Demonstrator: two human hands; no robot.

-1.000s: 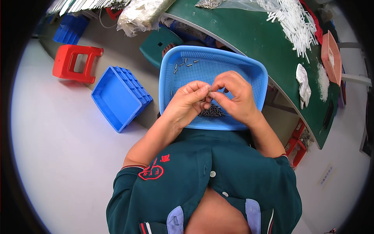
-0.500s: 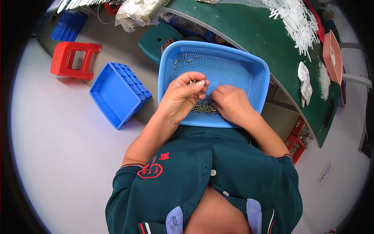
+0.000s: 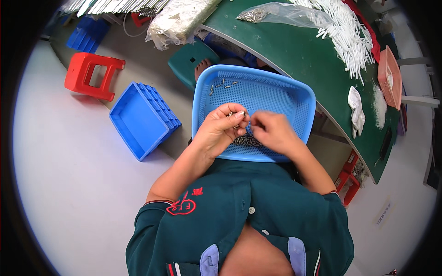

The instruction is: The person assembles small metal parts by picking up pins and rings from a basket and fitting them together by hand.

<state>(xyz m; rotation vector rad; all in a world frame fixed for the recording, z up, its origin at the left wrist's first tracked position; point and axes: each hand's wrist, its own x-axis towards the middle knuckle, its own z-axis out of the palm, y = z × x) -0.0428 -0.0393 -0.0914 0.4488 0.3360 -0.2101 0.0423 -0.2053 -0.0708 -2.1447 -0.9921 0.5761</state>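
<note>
A light blue perforated basket (image 3: 294, 89) rests on my lap. Over its near half, my left hand (image 3: 223, 126) is closed on several small metal pins, with the fingertips up. My right hand (image 3: 271, 131) is beside it, its fingertips pinched close to the left hand's fingers; whether it holds a pin I cannot tell. A heap of small metal pins (image 3: 246, 140) lies in the basket under both hands. A few loose pins (image 3: 223, 85) lie at the basket's far left corner.
A green table (image 3: 299, 50) curves past the basket's far side, carrying white tubes (image 3: 345, 32), a clear bag (image 3: 285, 14), a white rag (image 3: 355, 110) and a pink tray (image 3: 390, 76). On the floor to the left stand a blue bin (image 3: 140, 119), a red stool (image 3: 92, 76) and a teal stool (image 3: 191, 62).
My right hand dropped to the heap of pins, then rose again to meet my left hand's fingertips. The basket has shifted slightly in view.
</note>
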